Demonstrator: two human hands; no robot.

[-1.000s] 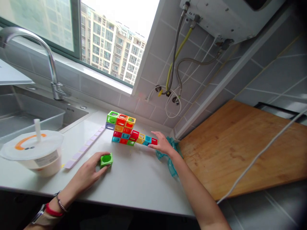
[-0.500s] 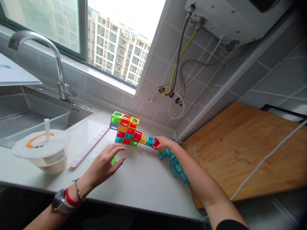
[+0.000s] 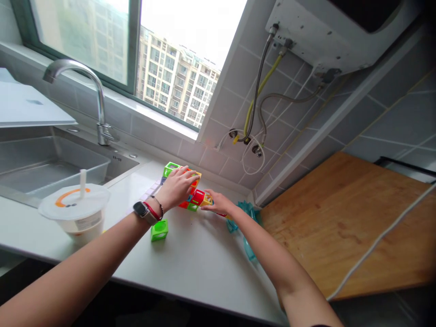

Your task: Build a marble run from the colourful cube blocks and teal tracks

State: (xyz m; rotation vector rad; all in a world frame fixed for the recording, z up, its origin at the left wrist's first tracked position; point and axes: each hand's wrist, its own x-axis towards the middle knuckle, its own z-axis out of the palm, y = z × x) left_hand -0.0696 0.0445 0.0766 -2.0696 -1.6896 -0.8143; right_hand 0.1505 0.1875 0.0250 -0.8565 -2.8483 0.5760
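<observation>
A wall of colourful hollow plastic cube blocks (image 3: 170, 169) stands on the counter, mostly covered by my left hand (image 3: 177, 185). That hand is over the wall's top and front, fingers bent across it and gripping it; its thumb is hidden. A row of cube blocks (image 3: 198, 196) juts from the wall to the right. My right hand (image 3: 220, 202) is closed on this row around a yellow block, and hides part of what lies beyond. A loose green cube (image 3: 159, 230) rests on the counter below my left wrist.
Translucent teal plastic pieces (image 3: 249, 213) lie behind my right forearm. A lidded cup with a straw (image 3: 76, 211) stands left, near the sink (image 3: 119, 169). A pale strip (image 3: 150, 190) runs beside the wall. A wooden board (image 3: 340, 218) and a white cable (image 3: 371, 243) are at right.
My left hand has moved from open air in front of the wall up onto it. My right hand has slid left along the row, nearer the wall. The green cube is now uncovered.
</observation>
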